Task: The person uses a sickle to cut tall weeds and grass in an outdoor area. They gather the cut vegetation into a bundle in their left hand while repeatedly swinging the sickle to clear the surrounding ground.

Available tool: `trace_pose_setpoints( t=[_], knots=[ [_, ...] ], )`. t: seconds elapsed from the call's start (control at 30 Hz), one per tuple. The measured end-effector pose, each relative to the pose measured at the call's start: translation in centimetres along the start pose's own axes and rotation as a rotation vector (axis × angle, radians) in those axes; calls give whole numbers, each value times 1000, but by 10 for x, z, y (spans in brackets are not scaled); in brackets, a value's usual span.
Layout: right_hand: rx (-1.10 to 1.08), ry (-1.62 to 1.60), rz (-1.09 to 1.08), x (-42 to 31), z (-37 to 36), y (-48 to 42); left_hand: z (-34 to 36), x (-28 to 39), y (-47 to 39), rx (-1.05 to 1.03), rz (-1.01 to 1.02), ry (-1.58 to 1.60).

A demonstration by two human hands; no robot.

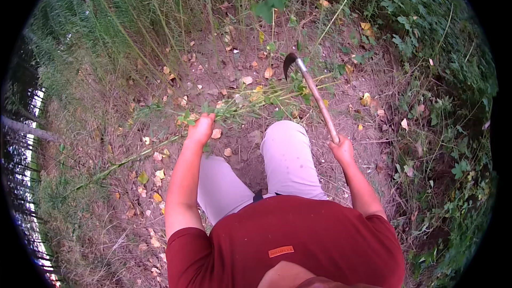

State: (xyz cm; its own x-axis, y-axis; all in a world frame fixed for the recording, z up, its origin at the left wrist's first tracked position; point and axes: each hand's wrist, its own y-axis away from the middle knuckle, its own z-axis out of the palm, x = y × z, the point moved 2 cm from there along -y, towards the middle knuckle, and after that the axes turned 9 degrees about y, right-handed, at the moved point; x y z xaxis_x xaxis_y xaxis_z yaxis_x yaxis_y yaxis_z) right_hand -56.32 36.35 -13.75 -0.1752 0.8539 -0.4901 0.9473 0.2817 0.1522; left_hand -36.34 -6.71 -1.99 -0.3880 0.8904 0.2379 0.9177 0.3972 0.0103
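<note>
My right hand (pixel 342 149) grips the lower end of a long wooden-handled sickle (pixel 319 102). Its dark curved blade points down to the left, above cut or bent green stems (pixel 272 98) lying on the soil. My left hand (pixel 201 127) is closed around leafy green weeds at the left end of these stems, in front of my left knee. A long green stalk (pixel 136 156) stretches from near that hand towards the lower left. The fingertips of both hands are partly hidden.
Tall thin green weeds (pixel 132 20) stand ahead and to the left. Broad-leaved plants (pixel 416 28) grow densely along the right. Yellow and tan fallen leaves (pixel 269 73) dot the bare soil. A thin trunk or branch (pixel 30 129) juts in at the far left.
</note>
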Motion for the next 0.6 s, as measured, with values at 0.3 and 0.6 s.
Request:
trace_pose_setpoints(
  t=[0.3,0.6],
  knots=[
    [132,-475,-24,-35,-47,-14,-1,-73,23,110,-188,219],
    [-19,-568,338,20,-4,-2,-20,-106,91,-75,-249,-219]
  ],
)
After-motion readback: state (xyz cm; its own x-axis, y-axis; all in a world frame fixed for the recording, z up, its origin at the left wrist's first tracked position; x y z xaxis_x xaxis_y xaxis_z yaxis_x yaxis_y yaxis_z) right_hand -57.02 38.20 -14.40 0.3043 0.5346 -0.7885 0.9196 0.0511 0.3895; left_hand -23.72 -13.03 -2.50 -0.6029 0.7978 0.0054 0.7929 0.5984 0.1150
